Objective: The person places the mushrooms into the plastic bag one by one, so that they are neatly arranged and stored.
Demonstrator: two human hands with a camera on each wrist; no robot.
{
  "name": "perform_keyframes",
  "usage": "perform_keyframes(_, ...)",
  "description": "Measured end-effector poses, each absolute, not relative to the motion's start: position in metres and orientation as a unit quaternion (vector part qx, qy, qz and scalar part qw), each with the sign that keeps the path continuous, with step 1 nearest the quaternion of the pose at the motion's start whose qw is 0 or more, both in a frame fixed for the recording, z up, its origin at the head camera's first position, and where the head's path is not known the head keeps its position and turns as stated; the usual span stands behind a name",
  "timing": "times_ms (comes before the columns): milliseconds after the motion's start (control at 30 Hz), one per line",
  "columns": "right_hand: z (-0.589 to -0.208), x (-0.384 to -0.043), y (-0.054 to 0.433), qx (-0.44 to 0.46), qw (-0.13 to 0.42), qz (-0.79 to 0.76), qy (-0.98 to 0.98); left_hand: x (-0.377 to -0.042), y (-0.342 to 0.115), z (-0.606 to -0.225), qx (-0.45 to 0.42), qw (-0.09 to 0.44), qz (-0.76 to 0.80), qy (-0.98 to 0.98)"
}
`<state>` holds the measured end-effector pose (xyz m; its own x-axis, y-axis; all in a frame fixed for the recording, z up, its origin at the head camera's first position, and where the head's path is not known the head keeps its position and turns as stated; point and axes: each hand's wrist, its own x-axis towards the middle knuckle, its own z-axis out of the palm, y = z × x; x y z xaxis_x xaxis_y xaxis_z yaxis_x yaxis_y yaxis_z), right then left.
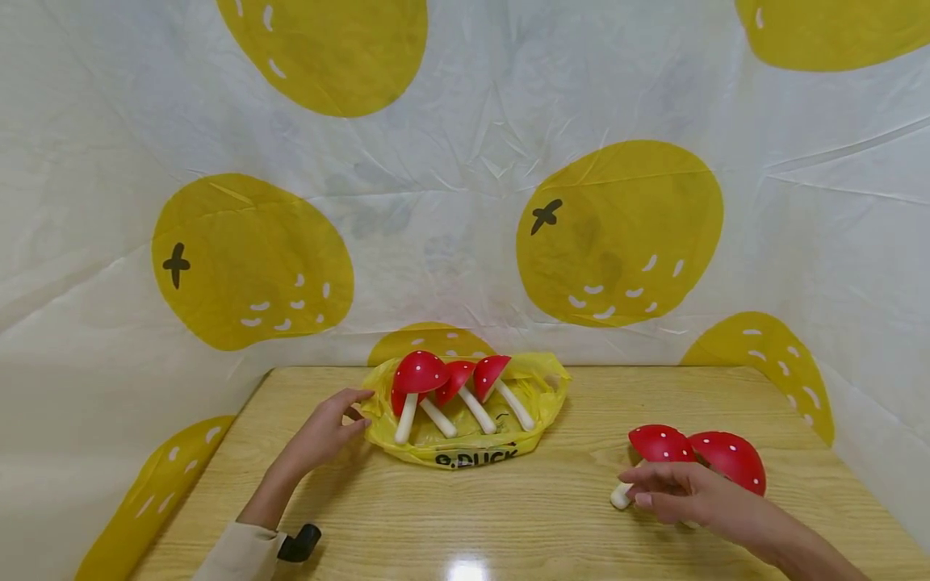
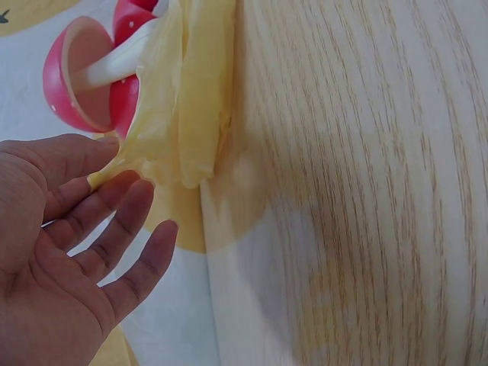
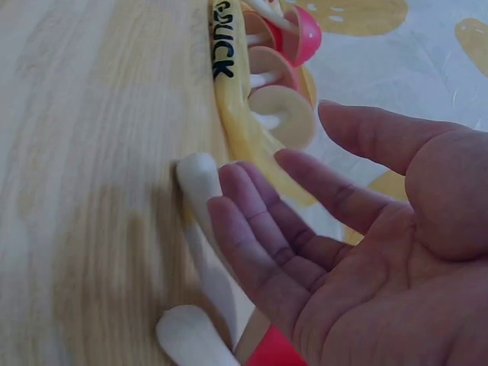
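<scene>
A yellow plastic bag (image 1: 548, 391) with black lettering lies opened out at the back middle of the table, holding several toy mushrooms (image 1: 420, 373) with red, white-dotted caps and white stems. My left hand (image 1: 320, 436) is at the bag's left end; in the left wrist view its thumb and index finger pinch the bag's edge (image 2: 156, 145). Two more mushrooms (image 1: 734, 460) lie on the table at the right. Over their stems hovers my right hand (image 1: 715, 504), partly hiding them. Its fingers (image 3: 259, 244) are relaxed beside one white stem (image 3: 200, 175), thumb apart, gripping nothing.
A wooden table (image 1: 465, 516) carries everything. Behind it and along both sides hangs a white sheet (image 1: 436, 218) printed with big yellow fruit shapes. A black device (image 1: 299, 545) is strapped at the left wrist by the pale sleeve (image 1: 243, 553).
</scene>
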<state>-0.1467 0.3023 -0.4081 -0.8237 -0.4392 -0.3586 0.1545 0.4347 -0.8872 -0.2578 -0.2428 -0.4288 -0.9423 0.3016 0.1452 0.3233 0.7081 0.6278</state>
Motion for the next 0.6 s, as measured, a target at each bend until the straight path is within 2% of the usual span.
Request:
perform_keyframes(100, -0.412, -0.145, 0.303, -0.077, 0.286, -0.521, 0.801, -0.258, -0.243, -0.429, -0.172, 0.016, -0.341, -0.924)
perform_keyframes(367, -0.424, -0.142, 0.302, -0.119, 0.275, -0.500, 0.813, -0.257, -0.243, -0.430, -0.190, 0.026, -0.343, -0.919)
perform_keyframes(600, -0.428, -0.136, 0.284, -0.110, 0.218, -0.467, 0.850, -0.258, -0.243, -0.432, -0.190, 0.026, -0.342, -0.920)
